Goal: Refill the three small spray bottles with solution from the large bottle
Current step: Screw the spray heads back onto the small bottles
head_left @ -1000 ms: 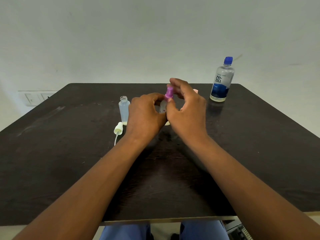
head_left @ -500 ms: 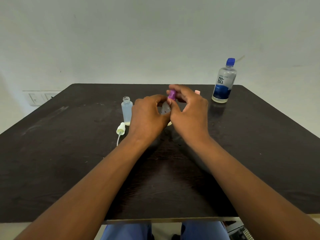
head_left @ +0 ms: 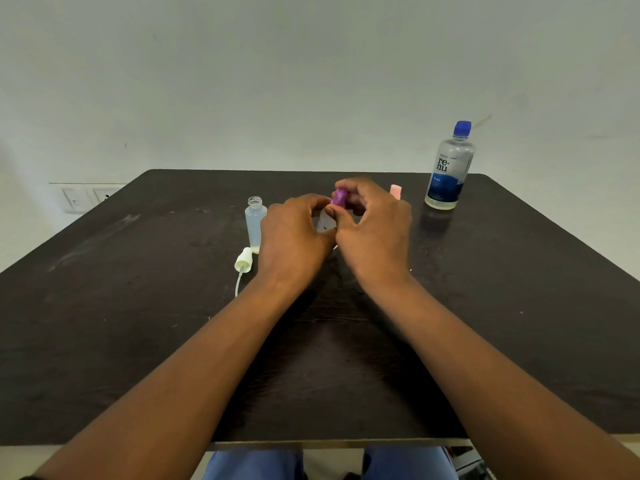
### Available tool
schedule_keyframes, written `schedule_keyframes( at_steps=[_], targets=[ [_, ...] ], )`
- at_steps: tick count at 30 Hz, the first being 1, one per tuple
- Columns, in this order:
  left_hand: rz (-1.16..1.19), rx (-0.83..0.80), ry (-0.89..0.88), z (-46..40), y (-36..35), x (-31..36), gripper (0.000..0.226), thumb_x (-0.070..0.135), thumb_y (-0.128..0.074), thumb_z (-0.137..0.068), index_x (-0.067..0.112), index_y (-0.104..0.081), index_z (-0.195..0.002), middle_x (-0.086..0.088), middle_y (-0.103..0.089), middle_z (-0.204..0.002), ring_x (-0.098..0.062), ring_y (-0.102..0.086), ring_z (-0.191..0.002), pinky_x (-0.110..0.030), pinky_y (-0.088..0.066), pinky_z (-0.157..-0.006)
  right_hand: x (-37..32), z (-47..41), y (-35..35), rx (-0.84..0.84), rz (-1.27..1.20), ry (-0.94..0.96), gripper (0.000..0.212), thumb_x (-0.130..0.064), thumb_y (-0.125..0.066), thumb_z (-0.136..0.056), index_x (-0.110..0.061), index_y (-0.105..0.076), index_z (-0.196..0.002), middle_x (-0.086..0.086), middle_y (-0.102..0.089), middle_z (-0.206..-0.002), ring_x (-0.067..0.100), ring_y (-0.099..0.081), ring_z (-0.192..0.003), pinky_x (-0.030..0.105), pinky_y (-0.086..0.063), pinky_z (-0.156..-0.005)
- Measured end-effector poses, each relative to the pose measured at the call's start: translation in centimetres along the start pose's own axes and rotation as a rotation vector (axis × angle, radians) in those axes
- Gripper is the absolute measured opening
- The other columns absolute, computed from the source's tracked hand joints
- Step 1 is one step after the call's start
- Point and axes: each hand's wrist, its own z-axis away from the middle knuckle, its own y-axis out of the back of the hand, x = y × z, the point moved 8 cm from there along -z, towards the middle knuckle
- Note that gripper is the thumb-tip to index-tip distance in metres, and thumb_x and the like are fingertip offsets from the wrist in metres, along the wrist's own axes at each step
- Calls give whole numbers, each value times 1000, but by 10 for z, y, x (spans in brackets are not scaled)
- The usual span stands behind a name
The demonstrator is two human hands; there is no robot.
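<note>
A small clear spray bottle (head_left: 325,224) stands at the table's middle, and my left hand (head_left: 294,233) grips its body. My right hand (head_left: 372,223) pinches its purple spray cap (head_left: 339,197) at the top. To the left stands an uncapped small bottle (head_left: 255,224) holding clear liquid, with its pale yellow spray head and tube (head_left: 243,263) lying on the table in front of it. A pink-capped bottle (head_left: 395,190) peeks out behind my right hand, mostly hidden. The large blue-capped solution bottle (head_left: 449,168) stands at the back right, closed.
The dark table (head_left: 138,323) ends at a near edge above my lap, and its back edge meets a pale wall. Wall switches (head_left: 83,197) sit at the left beyond the table.
My right hand's fingers have shifted around the purple cap while my left hand keeps its hold on the bottle. The other bottles have stayed in place.
</note>
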Motion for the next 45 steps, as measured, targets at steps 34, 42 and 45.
schedule_keyframes(
  at_steps=[34, 42, 45],
  targets=[
    [-314, 40, -24, 8, 69, 7, 10, 33, -70, -90, 25, -72, -84, 11, -70, -77, -10, -67, -76, -29, -55, -72, -15, 2, 21, 70, 51, 101, 25, -27, -76, -95, -17, -69, -117, -6, -75, -94, 9, -71, -79, 53, -60, -91],
    [-523, -61, 202, 29, 91, -59, 40, 61, -70, -79, 24, -59, -69, 9, -63, -70, -21, -63, -70, -34, -53, -65, -29, 8, 16, 11, 0, 185, 14, -17, -74, -92, -20, -70, -104, -8, -70, -85, 5, -61, -67, 27, -57, -89],
    [-564, -148, 296, 34, 84, -74, 43, 61, -71, -80, 20, -62, -69, 3, -64, -70, -24, -63, -71, -32, -51, -63, -39, 13, 15, -41, 10, 234, 13, -13, -77, -91, -13, -73, -103, -10, -66, -81, 2, -58, -64, 5, -45, -72]
  ],
)
